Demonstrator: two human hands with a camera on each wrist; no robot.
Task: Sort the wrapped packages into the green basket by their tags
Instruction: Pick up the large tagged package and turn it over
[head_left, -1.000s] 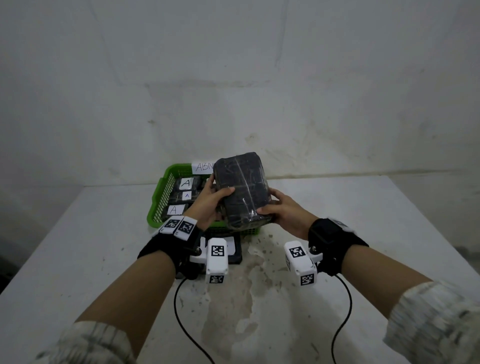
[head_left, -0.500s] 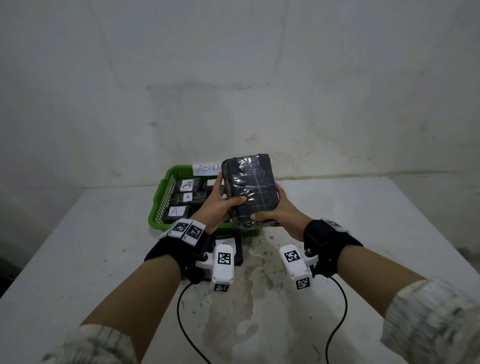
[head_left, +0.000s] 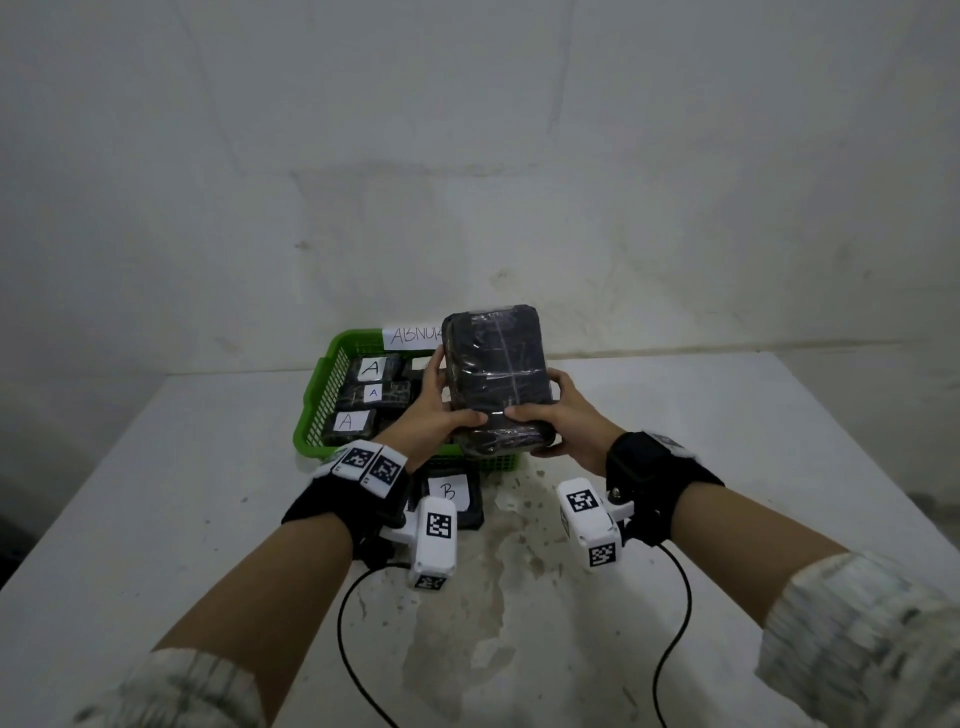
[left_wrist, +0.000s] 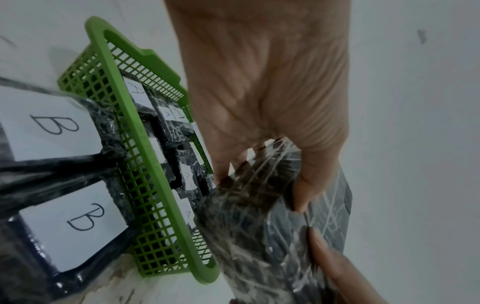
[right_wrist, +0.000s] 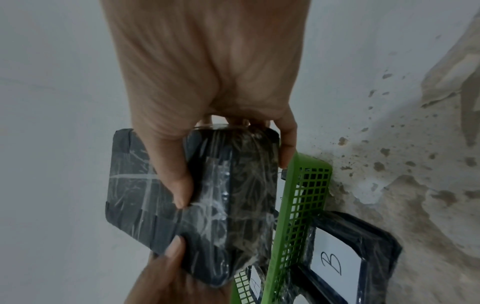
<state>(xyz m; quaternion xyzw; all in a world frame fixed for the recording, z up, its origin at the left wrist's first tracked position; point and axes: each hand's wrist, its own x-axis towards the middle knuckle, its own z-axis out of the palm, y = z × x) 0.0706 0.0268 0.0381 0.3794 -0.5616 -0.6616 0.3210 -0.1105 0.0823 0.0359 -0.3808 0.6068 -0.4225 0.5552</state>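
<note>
At the left of your table sits the green basket, already holding several wrapped packages tagged A, with a paper label on its far rim whose writing is partly hidden. Just in front of the basket, on the table, lie two packages tagged B, side by side and close against its near wall. Your left hand curls around the left edge of the dark wrapped package, thumb across its face. You hold that package tilted up above the basket's right near corner; no tag shows on the face toward you. Your right hand grips its lower right edge, thumb on top and fingers underneath.
</note>
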